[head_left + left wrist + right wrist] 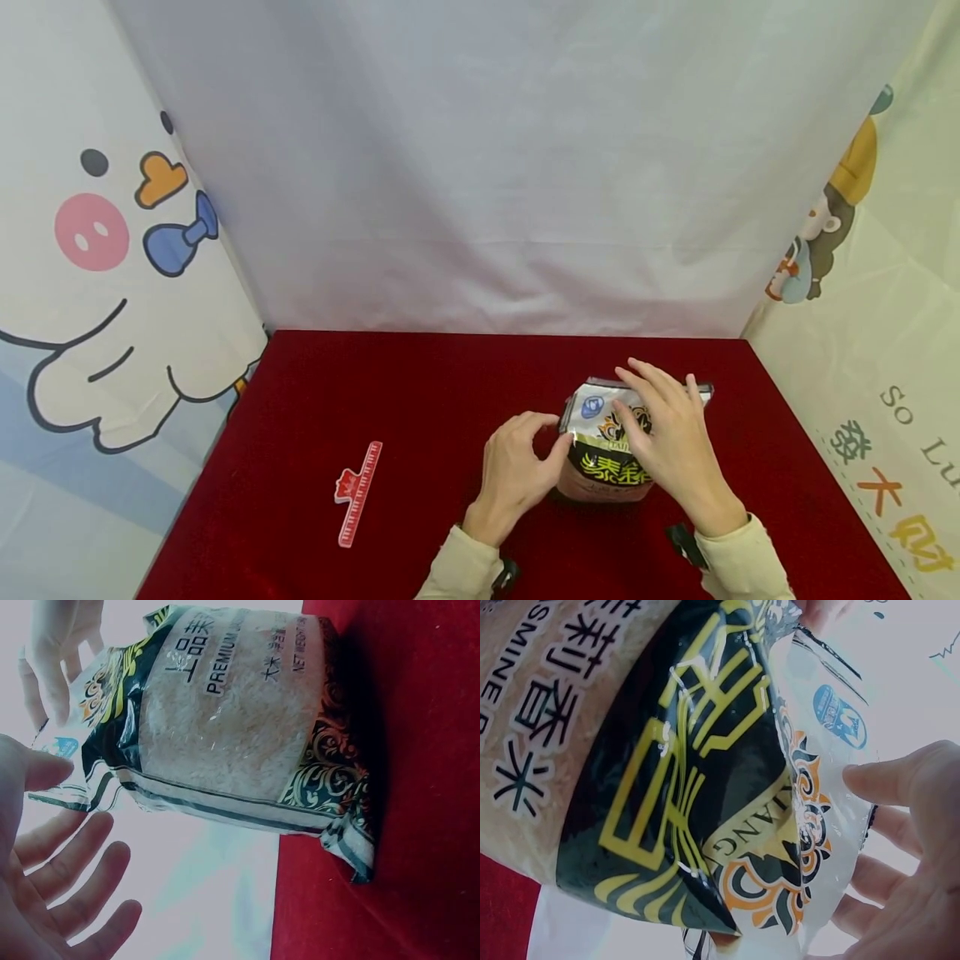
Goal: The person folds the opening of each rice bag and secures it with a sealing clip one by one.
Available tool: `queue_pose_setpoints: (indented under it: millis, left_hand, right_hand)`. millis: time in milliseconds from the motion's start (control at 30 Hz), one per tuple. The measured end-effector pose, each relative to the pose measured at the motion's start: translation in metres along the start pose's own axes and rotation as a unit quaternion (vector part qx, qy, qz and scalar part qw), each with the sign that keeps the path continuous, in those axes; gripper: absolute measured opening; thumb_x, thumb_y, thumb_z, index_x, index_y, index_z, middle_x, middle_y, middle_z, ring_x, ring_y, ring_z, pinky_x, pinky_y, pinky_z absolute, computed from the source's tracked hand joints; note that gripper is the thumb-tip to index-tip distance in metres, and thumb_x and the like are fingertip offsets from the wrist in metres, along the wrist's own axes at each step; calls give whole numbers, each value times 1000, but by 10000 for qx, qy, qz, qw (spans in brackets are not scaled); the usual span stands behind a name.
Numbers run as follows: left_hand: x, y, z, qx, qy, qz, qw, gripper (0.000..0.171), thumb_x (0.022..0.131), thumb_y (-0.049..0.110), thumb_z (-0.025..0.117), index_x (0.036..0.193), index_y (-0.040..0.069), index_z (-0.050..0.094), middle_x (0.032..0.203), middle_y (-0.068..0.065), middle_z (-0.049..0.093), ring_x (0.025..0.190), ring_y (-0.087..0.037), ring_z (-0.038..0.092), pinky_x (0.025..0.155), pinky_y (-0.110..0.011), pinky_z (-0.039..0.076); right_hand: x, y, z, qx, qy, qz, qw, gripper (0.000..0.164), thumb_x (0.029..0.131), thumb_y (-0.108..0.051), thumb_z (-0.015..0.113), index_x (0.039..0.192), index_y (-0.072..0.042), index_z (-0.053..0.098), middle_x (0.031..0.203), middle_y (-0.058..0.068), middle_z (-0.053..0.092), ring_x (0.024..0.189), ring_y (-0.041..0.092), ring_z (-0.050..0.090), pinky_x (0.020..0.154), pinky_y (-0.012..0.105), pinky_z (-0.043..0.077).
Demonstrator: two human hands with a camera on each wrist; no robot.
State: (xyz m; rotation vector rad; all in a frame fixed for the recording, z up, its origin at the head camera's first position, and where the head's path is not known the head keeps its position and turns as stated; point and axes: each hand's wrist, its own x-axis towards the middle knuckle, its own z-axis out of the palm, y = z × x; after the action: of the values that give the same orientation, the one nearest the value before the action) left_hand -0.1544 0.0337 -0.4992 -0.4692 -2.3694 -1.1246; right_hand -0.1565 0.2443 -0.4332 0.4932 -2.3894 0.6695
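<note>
A clear plastic bag of rice (603,467), with a black-and-yellow band and a silvery top, stands on the red table. My left hand (517,467) is at the bag's upper left edge. Its thumb lies on the front and the index finger reaches round the edge, pinching it; the other fingers spread apart in the left wrist view. At the top right, my right hand (671,433) has its thumb on the printed silvery front (825,772). Its other fingers reach over behind the top edge, partly hidden by the bag.
A red-and-white ruler-like strip (362,493) with a small figure on its side lies on the left of the red table (420,383). A pale cloth hangs behind the table, and printed cloths stand at both sides.
</note>
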Motion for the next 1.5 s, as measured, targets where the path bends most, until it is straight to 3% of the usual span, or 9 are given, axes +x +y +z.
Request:
queue_pose_setpoints:
  millis: [233,600,1500]
  left_hand:
    - [6,-1,1,55,58,116,9999,18,92,30,81,101,14,81,94,2,80,87,-16,75,71,-30,59]
    - [9,-1,4,81,186,132,9997,14,92,22,82,103,13,82,97,1,80,91,-16,76,77,-33,61]
    - [14,3,6,-63,355,302,9989,14,92,19,82,105,13,82,97,0,81,90,-17,77,77,-34,60]
  right_hand:
    - [0,0,0,43,41,-10,10000,47,87,1,82,133,-3,72,143,23,65,132,46,59,114,86,24]
    - [0,1,1,48,80,-21,10000,44,88,-1,82,131,-6,74,141,20,68,132,43,61,115,85,23]
    - [1,3,-1,192,161,116,9996,29,90,-3,81,118,-7,78,131,18,74,127,42,64,119,83,19]
